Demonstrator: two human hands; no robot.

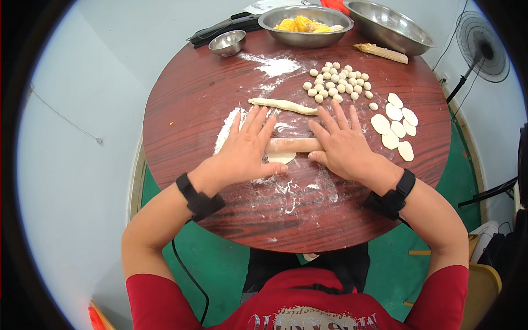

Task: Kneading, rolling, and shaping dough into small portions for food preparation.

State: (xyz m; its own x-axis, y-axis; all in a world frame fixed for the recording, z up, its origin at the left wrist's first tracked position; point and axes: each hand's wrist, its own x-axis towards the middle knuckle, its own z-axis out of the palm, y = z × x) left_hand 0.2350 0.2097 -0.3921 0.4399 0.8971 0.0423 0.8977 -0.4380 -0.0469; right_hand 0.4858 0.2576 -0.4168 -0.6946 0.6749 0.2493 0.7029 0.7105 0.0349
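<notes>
A wooden rolling pin (295, 145) lies across the floured middle of the table, its ends under my two palms. My left hand (245, 144) rests flat on the pin's left end, fingers stretched out and apart. On the right end lies my right hand (345, 144), also flat with spread fingers. Beneath the pin, a thin piece of flattened dough (281, 158) shows on the near side. Just beyond my fingertips is a dough rope (283, 105). Several small dough balls (334, 82) sit farther back, and several thin dough rounds (391, 140) lie right of my right hand.
White flour (278, 67) is scattered on the round wooden table (181, 121). Along the far edge stand a small metal bowl (227, 43), a large bowl with yellow contents (306, 41) and another large bowl (393, 27). A pale yellowish stick-like thing (382, 53) and a fan (483, 49) are at right.
</notes>
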